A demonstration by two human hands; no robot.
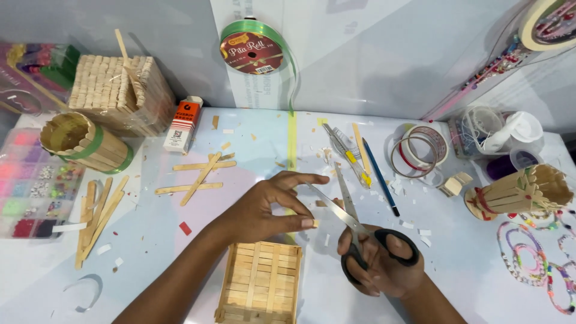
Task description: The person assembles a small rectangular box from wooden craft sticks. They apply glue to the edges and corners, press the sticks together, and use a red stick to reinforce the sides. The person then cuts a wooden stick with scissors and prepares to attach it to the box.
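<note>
— What do you have on the far left?

— I see a clear bead organiser [30, 180] at the table's edge, a wooden-stick cup banded in green [84, 143] lying on its side, and loose craft sticks [96, 216] beside it.

— And the left hand?

— My left hand [264, 207] sits near the middle of the table, thumb and forefinger pinched on a tiny pale piece of stick [315, 223]; the other fingers stretch forward above it. Just below the wrist lies a square tray built of craft sticks [261, 282], pale wood, slats side by side with two cross strips on top, flat on the table at the near edge.

— The piece itself?

— Very small, light tan, held right at the fingertips beside the open blades. I cannot tell its exact shape.

— The right hand?

— My right hand [381, 264] grips black-handled scissors [354, 222], fingers through the loops, steel blades parted and pointing up and left toward the pinched piece.

— Further right?

— A yellow-and-grey utility knife [348, 153], a blue pencil [379, 177], tape rolls [420, 153], then another stick cup [519, 192] on its side and bead strings [534, 258].
</note>
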